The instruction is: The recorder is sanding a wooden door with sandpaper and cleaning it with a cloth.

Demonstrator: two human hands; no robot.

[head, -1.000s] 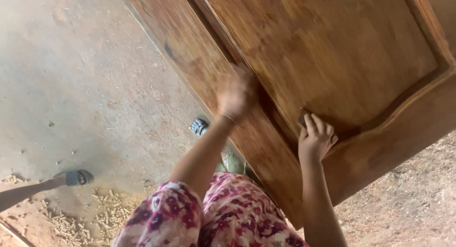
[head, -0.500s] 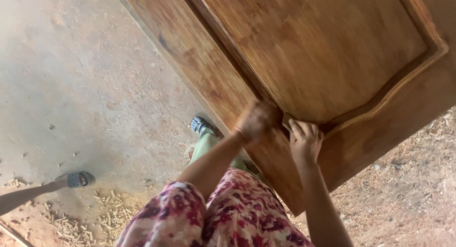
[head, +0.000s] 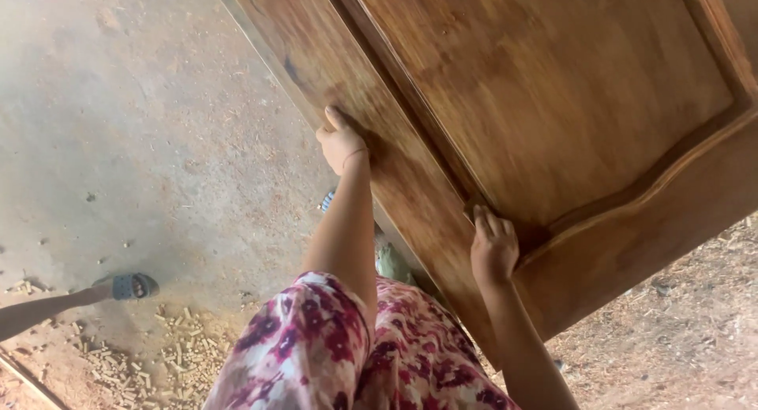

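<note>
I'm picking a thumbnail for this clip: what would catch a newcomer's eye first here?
The large varnished brown wooden door panel with its raised moulded frame fills the upper right. The left hand presses flat on its outer rail near the edge, and the right hand rests lower down by the curved moulding. Below, the red and pink floral garment stands out against the dusty concrete floor strewn with pale wood chips.

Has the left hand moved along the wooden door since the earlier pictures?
Yes. The left hand has slid up the wooden door frame, away from the right hand, which stays by the panel's corner.
</note>
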